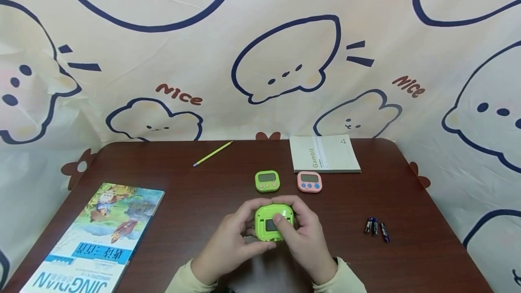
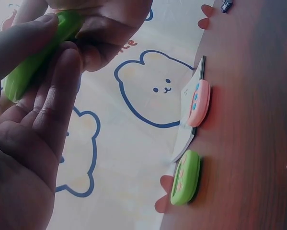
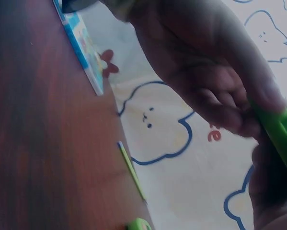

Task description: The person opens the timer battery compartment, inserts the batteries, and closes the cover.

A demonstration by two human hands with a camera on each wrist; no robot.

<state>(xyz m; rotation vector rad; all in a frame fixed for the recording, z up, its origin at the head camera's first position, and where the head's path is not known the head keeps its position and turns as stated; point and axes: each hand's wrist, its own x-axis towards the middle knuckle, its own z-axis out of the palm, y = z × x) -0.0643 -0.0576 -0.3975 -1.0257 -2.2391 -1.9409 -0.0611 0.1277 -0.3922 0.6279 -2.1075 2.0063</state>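
Observation:
Both hands hold a green digital timer [image 1: 262, 213] above the near middle of the table. A dark rectangle shows on its upward side. My left hand [image 1: 229, 241] grips its left side, thumb along the near edge and index finger at the far edge. On the other side, my right hand [image 1: 306, 244] has its thumb across the face and its index finger at the far corner. The left wrist view shows the timer [image 2: 26, 79] edge-on between the fingers. Beyond the hands, a second green timer [image 1: 267, 186] and a pink timer [image 1: 310, 186] lie screen-up.
Three small dark batteries [image 1: 375, 227] lie on the table [image 1: 407, 193] at right. A notebook [image 1: 338, 155] is at the back edge, and a yellow-green pencil [image 1: 213, 153] lies back left. A large picture-covered book [image 1: 93, 229] covers the left front. A printed curtain [image 1: 277, 121] hangs behind.

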